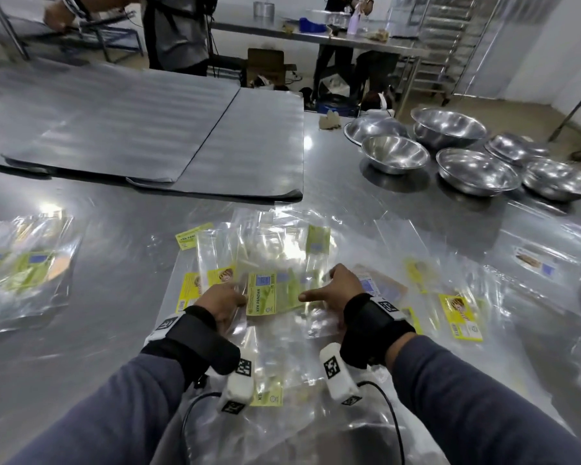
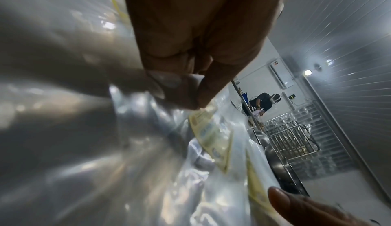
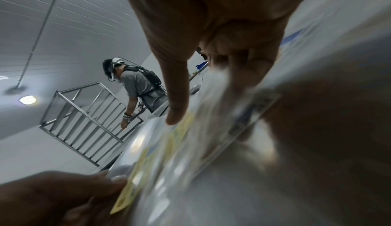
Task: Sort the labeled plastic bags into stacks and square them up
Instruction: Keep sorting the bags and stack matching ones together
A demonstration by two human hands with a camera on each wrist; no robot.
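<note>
Clear plastic bags with green and yellow labels lie in a loose pile (image 1: 265, 250) at the middle of the steel table (image 1: 114, 313). My left hand (image 1: 240, 298) pinches the left edge of a green-labelled pandan bag (image 1: 275, 293) between thumb and fingers (image 2: 196, 104). My right hand (image 1: 319, 286) grips the bag's right side, thumb (image 3: 175, 117) on the label and fingers curled behind the plastic. A stack of green-labelled bags (image 1: 24, 270) sits at the left. Yellow-labelled bags (image 1: 460, 313) and a brown-labelled bag (image 1: 534, 263) lie scattered at the right.
Several steel bowls (image 1: 393, 152) stand at the back right of the table. Two large grey mats (image 1: 148, 129) cover the far left. One person (image 1: 175, 28) works at a rack beyond the table, another (image 1: 346, 5) at a far bench.
</note>
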